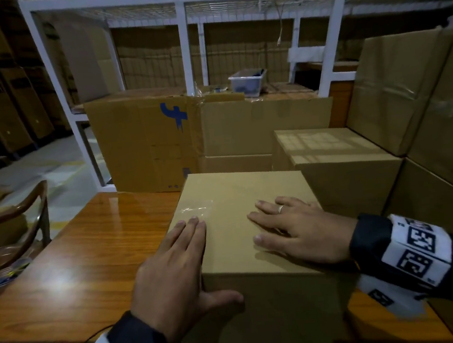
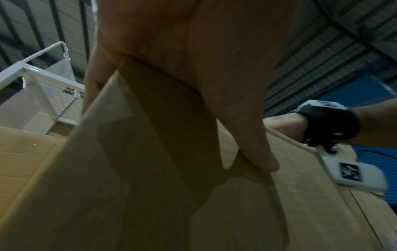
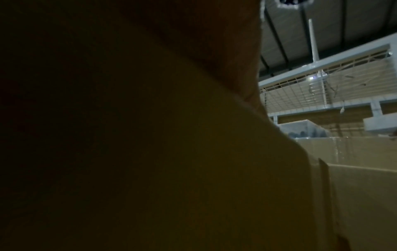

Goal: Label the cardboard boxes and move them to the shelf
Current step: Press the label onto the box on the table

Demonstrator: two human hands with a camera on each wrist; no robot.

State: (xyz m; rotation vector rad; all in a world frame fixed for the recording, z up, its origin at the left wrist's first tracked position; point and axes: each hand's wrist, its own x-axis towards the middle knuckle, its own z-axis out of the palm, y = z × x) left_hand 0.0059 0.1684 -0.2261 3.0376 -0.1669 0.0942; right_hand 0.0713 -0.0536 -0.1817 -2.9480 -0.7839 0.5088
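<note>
Our cardboard box (image 1: 241, 225) sits upright on the wooden table (image 1: 89, 253), its long axis running away from us toward the white shelf (image 1: 186, 50). Our left hand (image 1: 171, 273) drapes over its near-left corner, fingers straight on top, thumb on the front face. Our right hand (image 1: 300, 230) lies flat, 4 fingers spread, gripping nothing.

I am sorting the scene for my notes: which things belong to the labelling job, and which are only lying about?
Belonging to the job:
- cardboard box on the wooden table
- left hand and right hand, flat on its top
- white shelf
- other cardboard boxes

Only lying about:
- clear plastic tub
- wooden chair
</note>
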